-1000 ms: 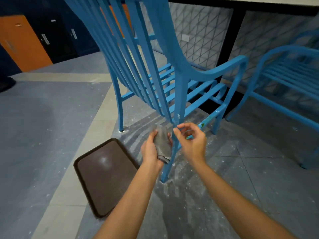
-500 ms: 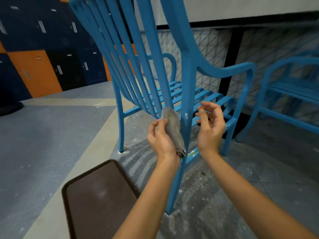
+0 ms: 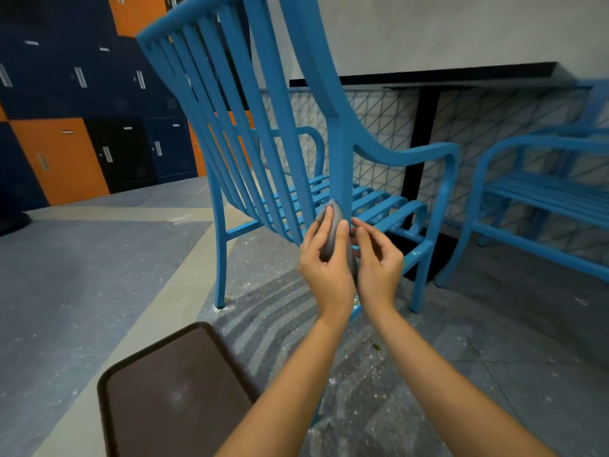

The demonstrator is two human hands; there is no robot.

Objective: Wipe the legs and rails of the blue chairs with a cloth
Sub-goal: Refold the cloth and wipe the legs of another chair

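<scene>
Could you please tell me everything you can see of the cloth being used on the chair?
The cloth is a small grey rag, soft and bunched into a folded wad with a pointed top corner. It is pressed against the rear upright of the nearest blue chair, at seat level. The left hand grips it with thumb and fingers; the right hand sits beside it, fingertips close. Its lower part is hidden between the hands.

We see a brown tray [image 3: 171, 400] lying on the speckled grey floor [image 3: 82, 275], with orange and navy lockers [image 3: 66, 153] along the far wall
</scene>
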